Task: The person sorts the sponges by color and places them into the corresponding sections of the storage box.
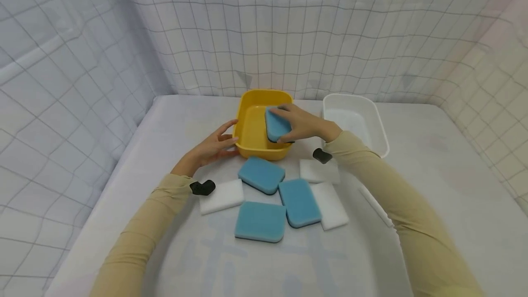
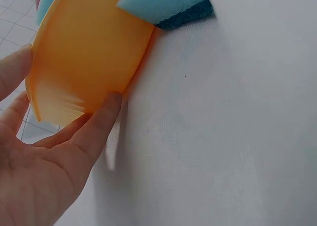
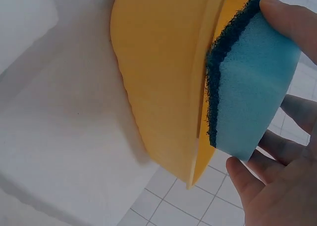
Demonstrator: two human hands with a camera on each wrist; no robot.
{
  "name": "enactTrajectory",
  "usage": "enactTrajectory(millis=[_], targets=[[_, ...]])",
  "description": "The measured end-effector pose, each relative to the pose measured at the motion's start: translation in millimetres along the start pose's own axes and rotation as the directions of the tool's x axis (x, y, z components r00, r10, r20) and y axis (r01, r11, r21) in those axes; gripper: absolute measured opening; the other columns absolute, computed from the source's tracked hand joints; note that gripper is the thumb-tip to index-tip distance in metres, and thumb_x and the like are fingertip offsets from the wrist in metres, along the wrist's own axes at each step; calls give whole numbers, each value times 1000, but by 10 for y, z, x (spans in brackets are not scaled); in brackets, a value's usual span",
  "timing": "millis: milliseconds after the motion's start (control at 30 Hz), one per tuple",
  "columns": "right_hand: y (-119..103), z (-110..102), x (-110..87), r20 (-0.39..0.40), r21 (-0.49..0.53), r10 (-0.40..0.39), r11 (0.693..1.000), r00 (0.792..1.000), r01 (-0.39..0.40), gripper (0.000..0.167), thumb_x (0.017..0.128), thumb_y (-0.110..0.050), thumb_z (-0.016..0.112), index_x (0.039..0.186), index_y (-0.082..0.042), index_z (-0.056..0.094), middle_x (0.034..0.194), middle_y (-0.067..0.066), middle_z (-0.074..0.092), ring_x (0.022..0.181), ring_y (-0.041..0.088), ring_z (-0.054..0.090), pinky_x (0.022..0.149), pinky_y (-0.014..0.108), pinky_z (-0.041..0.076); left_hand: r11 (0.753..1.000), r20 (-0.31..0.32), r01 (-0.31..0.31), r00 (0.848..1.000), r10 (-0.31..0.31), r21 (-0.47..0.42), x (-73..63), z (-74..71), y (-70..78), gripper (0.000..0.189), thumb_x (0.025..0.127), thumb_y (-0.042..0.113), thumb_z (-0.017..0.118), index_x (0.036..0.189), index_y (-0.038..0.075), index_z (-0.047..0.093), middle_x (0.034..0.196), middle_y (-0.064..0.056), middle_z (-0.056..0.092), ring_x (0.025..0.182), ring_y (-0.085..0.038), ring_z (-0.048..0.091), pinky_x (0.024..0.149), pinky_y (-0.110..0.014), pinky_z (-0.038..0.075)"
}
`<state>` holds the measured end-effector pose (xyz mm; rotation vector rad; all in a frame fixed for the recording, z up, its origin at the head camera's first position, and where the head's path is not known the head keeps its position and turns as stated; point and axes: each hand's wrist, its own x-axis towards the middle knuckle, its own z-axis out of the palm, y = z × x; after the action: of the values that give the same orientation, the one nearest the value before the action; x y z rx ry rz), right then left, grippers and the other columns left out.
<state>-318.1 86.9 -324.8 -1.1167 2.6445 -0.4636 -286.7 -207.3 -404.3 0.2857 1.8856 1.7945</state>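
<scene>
My right hand pinches a blue scouring sponge with a dark scrubbing layer, holding it by its edges over the yellow container. In the right wrist view, the sponge overlaps the container's rim, dark side toward the container. At the container's left side, my left hand grips the rim and outer wall, seen up close on the yellow wall in the left wrist view. Just in front of the container lies another blue sponge, with two more blue sponges nearer.
Several white sponge-like blocks lie among the blue sponges on the white table. Behind my right forearm stands a white container. A thin white strip lies beside that sleeve. White gridded cloth walls surround the table.
</scene>
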Motion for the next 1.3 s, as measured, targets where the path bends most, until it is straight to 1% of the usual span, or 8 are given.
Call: enactTrajectory(millis=[200, 333, 467, 633, 733, 833, 1000, 1300], targets=[[30, 52, 50, 18, -1, 11, 1000, 1000, -11, 86, 80, -38, 71, 149, -12, 26, 150, 22, 23, 130, 34, 36, 108, 48, 39, 1000, 8, -1, 1000, 1, 6, 15, 41, -19, 67, 98, 20, 48, 150, 36, 10, 148, -22, 26, 128, -33, 41, 109, -50, 38], [38, 71, 85, 10, -14, -8, 1000, 1000, 8, 85, 81, -38, 70, 149, -11, 26, 150, 23, 23, 130, 35, 35, 108, 49, 39, 1000, -5, 4, 1000, -4, 2, 22, 66, -14, 65, 98, 19, 48, 150, 37, 12, 147, -21, 28, 127, -31, 42, 108, -48, 40], [43, 78, 89, -4, -24, -6, 1000, 1000, 6, 84, 82, -37, 70, 148, -11, 26, 150, 22, 22, 131, 35, 34, 109, 49, 38, 1000, 6, -12, 1000, 12, 2, 40, 78, 7, 64, 98, 19, 48, 149, 37, 13, 146, -20, 29, 126, -30, 44, 107, -47, 40], [54, 93, 78, -51, 1, -35, 999, 998, 35, 71, 88, -24, 65, 147, -8, 29, 150, 22, 26, 134, 35, 34, 112, 49, 35, 1000, 9, -11, 1000, 11, 4, 51, 75, 8, 65, 98, 19, 48, 150, 37, 11, 147, -20, 29, 124, -28, 45, 107, -47, 41], [68, 107, 56, -80, 2, -63, 998, 995, 64, 65, 89, -13, 62, 146, -5, 31, 148, 22, 30, 134, 35, 35, 112, 48, 35, 1000, 16, -13, 1000, 13, 1, 55, 75, 2, 66, 99, 18, 47, 150, 35, 10, 148, -21, 28, 126, -29, 44, 107, -47, 41], [77, 113, 18, -97, -6, -78, 997, 992, 77, 64, 89, -9, 62, 145, -5, 33, 147, 21, 32, 133, 35, 36, 111, 48, 36, 1000, 13, -11, 1000, 11, -1, 53, 79, 10, 66, 99, 19, 47, 150, 35, 9, 148, -21, 28, 127, -30, 43, 107, -47, 40], [59, 100, -52, -103, -16, -84, 996, 991, 83, 62, 89, -10, 61, 144, -6, 34, 147, 21, 32, 133, 35, 36, 111, 49, 36, 1000, 1, -4, 1000, 4, -1, 28, 72, 20, 66, 98, 20, 48, 150, 36, 11, 149, -21, 27, 128, -31, 42, 108, -47, 40], [6, 89, -185, -121, -45, -149, 988, 981, 145, 60, 90, -11, 61, 143, -4, 35, 146, 21, 35, 134, 35, 35, 113, 49, 34, 1000, -10, -5, 1000, 5, -5, -6, 26, -27, 66, 98, 19, 48, 150, 36, 10, 150, -21, 25, 133, -35, 37, 109, -49, 38]])
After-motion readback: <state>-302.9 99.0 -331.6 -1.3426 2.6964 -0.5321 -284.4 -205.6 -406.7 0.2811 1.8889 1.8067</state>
